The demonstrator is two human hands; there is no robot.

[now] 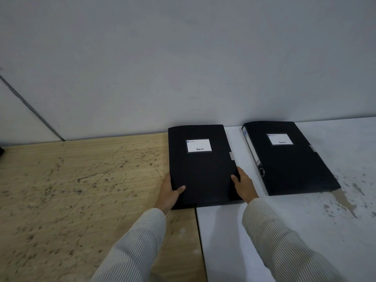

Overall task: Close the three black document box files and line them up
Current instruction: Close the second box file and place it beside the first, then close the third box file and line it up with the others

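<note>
Two black box files lie flat and closed, each with a white label on its lid. The nearer box file [203, 165] straddles the seam between the wooden top and the white top. My left hand [169, 192] grips its lower left edge, thumb on the lid. My right hand [243, 185] grips its lower right edge. The second box file [289, 159] lies to the right on the white top, angled, its spine with a finger ring facing left. A third box file is not in view.
A scratched wooden tabletop [81, 190] fills the left side and a stained white tabletop [305, 231] the right. A plain grey wall [183, 58] stands directly behind both files. A dark object [1, 151] shows at the far left edge.
</note>
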